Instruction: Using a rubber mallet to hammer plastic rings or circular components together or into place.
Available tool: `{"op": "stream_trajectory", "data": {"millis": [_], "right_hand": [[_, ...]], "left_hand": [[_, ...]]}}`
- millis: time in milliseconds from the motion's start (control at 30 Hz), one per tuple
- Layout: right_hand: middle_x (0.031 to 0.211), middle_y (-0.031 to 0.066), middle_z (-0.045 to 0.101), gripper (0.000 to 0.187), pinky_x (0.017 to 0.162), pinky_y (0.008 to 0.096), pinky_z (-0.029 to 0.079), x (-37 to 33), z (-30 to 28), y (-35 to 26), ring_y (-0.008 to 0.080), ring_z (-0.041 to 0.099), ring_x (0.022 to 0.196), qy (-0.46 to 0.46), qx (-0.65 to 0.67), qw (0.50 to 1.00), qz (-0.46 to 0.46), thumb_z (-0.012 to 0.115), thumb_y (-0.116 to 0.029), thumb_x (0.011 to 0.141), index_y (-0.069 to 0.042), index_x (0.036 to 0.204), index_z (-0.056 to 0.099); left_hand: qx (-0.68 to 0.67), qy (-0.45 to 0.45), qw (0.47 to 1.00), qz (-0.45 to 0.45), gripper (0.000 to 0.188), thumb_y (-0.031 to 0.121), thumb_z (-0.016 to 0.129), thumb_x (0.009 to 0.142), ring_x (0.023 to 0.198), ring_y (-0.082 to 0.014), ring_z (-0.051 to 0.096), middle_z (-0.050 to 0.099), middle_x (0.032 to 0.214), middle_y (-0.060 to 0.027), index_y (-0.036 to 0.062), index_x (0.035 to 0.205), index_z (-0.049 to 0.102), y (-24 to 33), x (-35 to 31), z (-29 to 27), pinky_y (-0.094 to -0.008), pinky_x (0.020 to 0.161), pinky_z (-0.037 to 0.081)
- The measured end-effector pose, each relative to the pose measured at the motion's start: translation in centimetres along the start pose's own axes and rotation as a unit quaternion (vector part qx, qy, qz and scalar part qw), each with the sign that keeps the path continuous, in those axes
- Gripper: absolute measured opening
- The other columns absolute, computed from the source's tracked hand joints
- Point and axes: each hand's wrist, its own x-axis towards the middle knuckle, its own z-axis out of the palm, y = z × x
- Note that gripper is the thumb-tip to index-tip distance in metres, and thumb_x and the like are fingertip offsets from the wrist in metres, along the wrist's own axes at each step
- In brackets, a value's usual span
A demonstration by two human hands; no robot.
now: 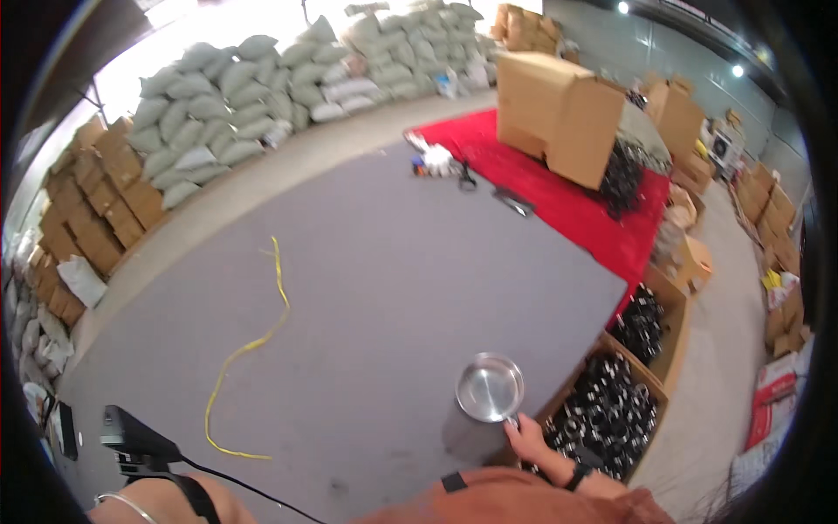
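My right hand [527, 439], with a dark band at its wrist, is closed round the short handle of a small, shiny steel saucepan [490, 388]. The pan's open top faces up and nothing shows inside it; its shadow falls on the grey tabletop [367, 288]. At the lower left is my left forearm [188, 499], with a bracelet and a black strap; the hand itself lies outside the picture. A black device [135, 439] with a cable stands up beside that arm. On the tabletop, left of the pan, lies a long, crooked yellow strap [253, 346].
Cardboard boxes of black and metal parts [607, 406] stand against the table's right edge. Red cloth [471, 140] at the far right bears a large carton [554, 109]. Scissors [468, 179] and small items lie near it. Stacked sacks [209, 109] and cartons [100, 196] line the back.
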Motion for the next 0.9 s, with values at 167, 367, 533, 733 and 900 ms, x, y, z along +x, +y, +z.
{"op": "stream_trajectory", "data": {"millis": [167,367,533,733,900], "right_hand": [[0.071,0.0193,0.060,0.029,0.060,0.0413,0.047,-1.1,0.3,1.2,0.0324,0.061,0.068,0.026,-0.104,0.991,-0.075,0.057,-0.028,0.083,0.001,0.083,0.054],[0.092,0.0205,0.059,0.038,0.078,0.0431,0.044,-3.5,4.6,5.5,0.0357,0.055,0.088,0.025,-0.059,0.997,-0.032,0.043,-0.038,0.090,-0.003,0.095,0.057],[0.077,0.0169,0.059,0.020,0.067,0.0389,0.047,0.8,3.0,0.7,0.0266,0.058,0.074,0.026,-0.126,0.981,-0.147,0.051,-0.021,0.086,-0.001,0.085,0.056],[0.070,0.0175,0.058,0.028,0.063,0.0396,0.046,1.7,-0.6,2.3,0.0288,0.059,0.066,0.044,-0.051,0.996,-0.056,0.060,-0.028,0.082,-0.001,0.085,0.054],[0.081,0.0213,0.061,0.032,0.068,0.0408,0.047,-2.0,-0.2,-1.4,0.0374,0.061,0.078,-0.047,-0.001,0.999,0.006,0.061,-0.032,0.081,-0.002,0.089,0.056]], "left_hand": [[-0.003,0.023,1.000,0.010,0.046,0.037,0.033,0.092,0.108,-0.0276,0.048,0.048,0.117,-0.0183,-0.0002,0.119,0.043,1.0,-1.3,-3.1,-0.0402,0.082,0.044],[0.002,0.016,0.999,-0.039,0.043,0.034,0.034,0.092,0.106,-0.0265,0.050,0.049,0.115,-0.0177,-0.0001,0.116,0.045,-1.1,-3.1,-1.8,-0.0389,0.080,0.045],[0.009,-0.014,1.000,-0.022,0.040,0.032,0.036,0.093,0.104,-0.0255,0.051,0.050,0.114,-0.0173,-0.0001,0.115,0.046,1.4,0.1,-0.6,-0.0378,0.078,0.046],[-0.035,-0.039,0.997,0.059,0.037,0.029,0.038,0.093,0.101,-0.0244,0.053,0.051,0.112,-0.0168,0.0000,0.113,0.048,-1.1,0.7,5.8,-0.0364,0.076,0.047],[-0.045,-0.004,0.991,0.127,0.034,0.027,0.039,0.093,0.100,-0.0234,0.054,0.052,0.110,-0.0164,0.0001,0.111,0.050,6.4,-5.2,0.3,-0.0353,0.074,0.048]]}}
